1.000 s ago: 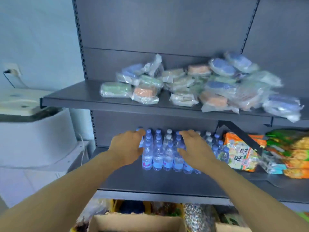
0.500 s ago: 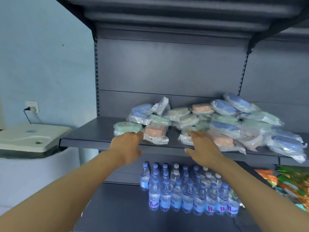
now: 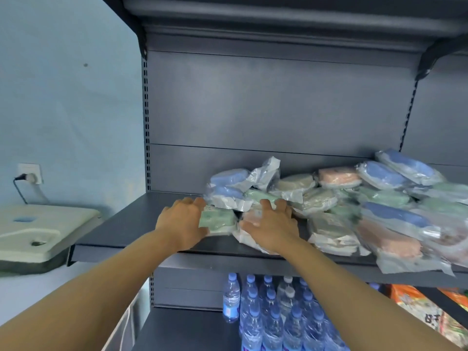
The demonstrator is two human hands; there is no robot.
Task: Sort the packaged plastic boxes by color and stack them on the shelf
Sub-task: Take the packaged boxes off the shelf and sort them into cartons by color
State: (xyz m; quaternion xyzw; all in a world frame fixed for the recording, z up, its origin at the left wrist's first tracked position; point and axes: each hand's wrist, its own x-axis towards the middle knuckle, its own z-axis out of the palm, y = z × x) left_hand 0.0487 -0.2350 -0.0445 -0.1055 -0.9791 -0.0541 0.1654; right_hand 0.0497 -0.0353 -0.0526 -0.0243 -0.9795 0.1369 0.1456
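Observation:
A loose pile of bagged plastic boxes lies on the grey shelf, its colours mixed: blue, green, orange and beige. At the pile's front left, my left hand touches the left end of a green packaged box with its fingers reaching over the box's far edge. My right hand rests spread on an orange packaged box beside it. The left part of the shelf is bare.
A pack of water bottles stands on the lower shelf, with snack bags to its right. A white appliance sits left of the shelving, below a wall socket. Another shelf hangs overhead.
Both hands rose from the water bottles on the lower shelf to the packaged boxes and now touch the green and orange ones. The view tilted up.

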